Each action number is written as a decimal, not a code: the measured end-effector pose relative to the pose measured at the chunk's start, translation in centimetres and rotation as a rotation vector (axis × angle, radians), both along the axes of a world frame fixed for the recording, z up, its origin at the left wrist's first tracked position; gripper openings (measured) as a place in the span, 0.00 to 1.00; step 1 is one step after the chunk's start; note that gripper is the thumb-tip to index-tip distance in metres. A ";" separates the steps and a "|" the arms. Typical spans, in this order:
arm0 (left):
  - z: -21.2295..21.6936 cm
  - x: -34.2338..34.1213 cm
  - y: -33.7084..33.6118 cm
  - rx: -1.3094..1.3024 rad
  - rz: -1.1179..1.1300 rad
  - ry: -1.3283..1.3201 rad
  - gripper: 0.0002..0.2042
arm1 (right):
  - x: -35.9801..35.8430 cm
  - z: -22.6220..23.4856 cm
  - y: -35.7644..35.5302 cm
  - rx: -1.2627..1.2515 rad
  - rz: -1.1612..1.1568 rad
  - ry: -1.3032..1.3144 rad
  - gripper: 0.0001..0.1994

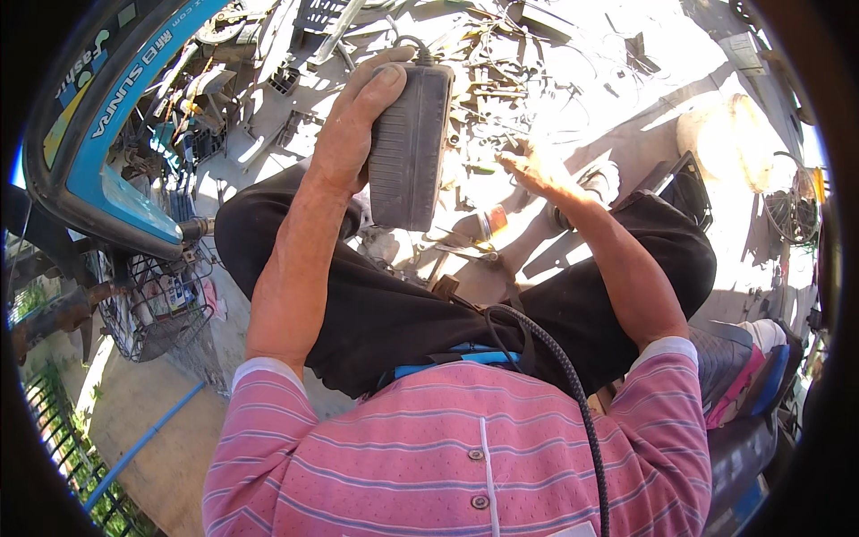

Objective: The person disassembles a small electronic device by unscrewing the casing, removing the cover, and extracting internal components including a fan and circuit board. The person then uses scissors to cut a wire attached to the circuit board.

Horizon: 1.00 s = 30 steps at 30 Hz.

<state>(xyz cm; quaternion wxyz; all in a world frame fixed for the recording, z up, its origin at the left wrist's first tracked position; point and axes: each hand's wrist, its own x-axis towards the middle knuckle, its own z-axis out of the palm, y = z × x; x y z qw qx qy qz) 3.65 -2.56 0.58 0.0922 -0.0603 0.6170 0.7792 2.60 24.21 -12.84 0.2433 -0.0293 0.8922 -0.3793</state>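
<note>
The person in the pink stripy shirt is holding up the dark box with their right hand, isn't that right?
Not quite: the left hand is holding up the dark box, not the right hand. The head view shows it. The shirt is pink and stripy, as you said.

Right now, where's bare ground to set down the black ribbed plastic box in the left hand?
Right of the bare right hand, the pale concrete ground looks open, bordered by a cream rounded object and a black boxy object. Crowded: straight ahead, where small scattered metal parts litter it.
</note>
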 end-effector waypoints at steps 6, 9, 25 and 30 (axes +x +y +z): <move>-0.5 0.8 -0.7 0.005 -0.019 -0.026 0.23 | 2.5 -9.0 0.9 0.275 0.231 -0.133 0.21; -0.7 1.1 -1.0 0.004 -0.007 -0.036 0.23 | 3.5 -10.1 1.1 0.294 0.275 -0.113 0.22; 0.8 1.0 -0.9 -0.015 -0.009 0.050 0.27 | -0.9 -0.6 0.0 -0.163 -0.082 -0.187 0.31; 1.4 2.2 0.8 -0.005 -0.051 0.037 0.27 | 1.2 12.1 -2.6 -0.483 -0.025 -0.093 0.51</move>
